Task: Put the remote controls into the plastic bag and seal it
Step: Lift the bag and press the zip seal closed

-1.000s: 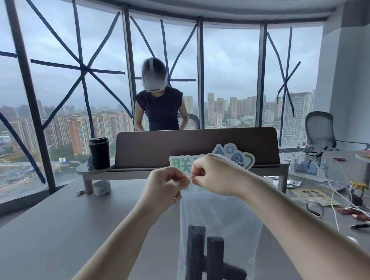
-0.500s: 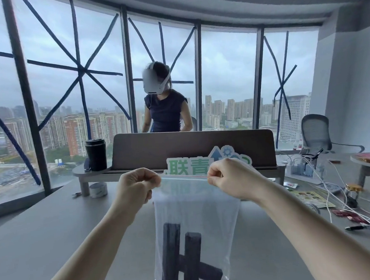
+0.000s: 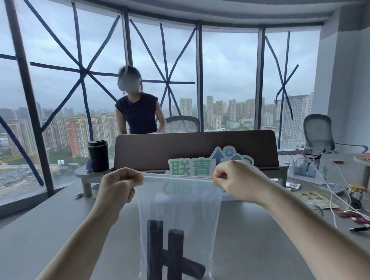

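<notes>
A clear plastic zip bag (image 3: 184,207) hangs upright above the grey table (image 3: 44,230), its bottom near the front edge. Three black remote controls (image 3: 162,251) lie inside at the bottom, two standing on end and one slanted behind them. My left hand (image 3: 119,185) pinches the bag's top left corner. My right hand (image 3: 234,178) pinches the top right corner. The zip strip with its red line (image 3: 182,176) is stretched straight between the two hands and looks closed.
A brown desk divider (image 3: 193,148) with a green sign (image 3: 192,167) stands behind the bag, a black cup (image 3: 98,155) to its left. A person stands beyond it. Cables, a small jar (image 3: 356,195) and papers lie at right, office chairs further back.
My hands have moved apart from the middle of the bag's top to its two corners, sliding along the zip strip. The bag's top now hangs wide and taut.
</notes>
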